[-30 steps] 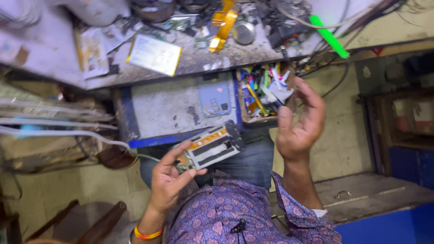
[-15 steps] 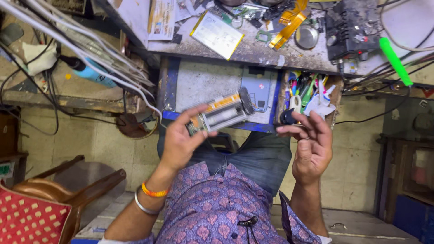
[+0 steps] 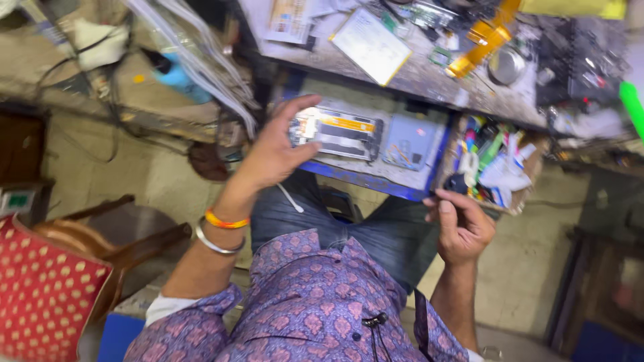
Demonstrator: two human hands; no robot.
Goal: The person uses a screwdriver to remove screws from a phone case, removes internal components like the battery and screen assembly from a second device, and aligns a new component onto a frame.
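My left hand holds an opened phone by its left end, its inner boards and an orange strip facing up, above an open drawer. My right hand is lower right, fingers curled around a small dark object beside a box of tools. I wear a purple patterned shirt and jeans; bangles sit on my left wrist.
A cluttered workbench runs across the top with a white flat panel, orange tape, a metal dish and a green tool. Cables hang left. A wooden chair with red dotted cushion stands lower left.
The view has swung left. My left hand lifted the phone up towards the drawer. My right hand dropped from the tool box and closed around a small dark object.
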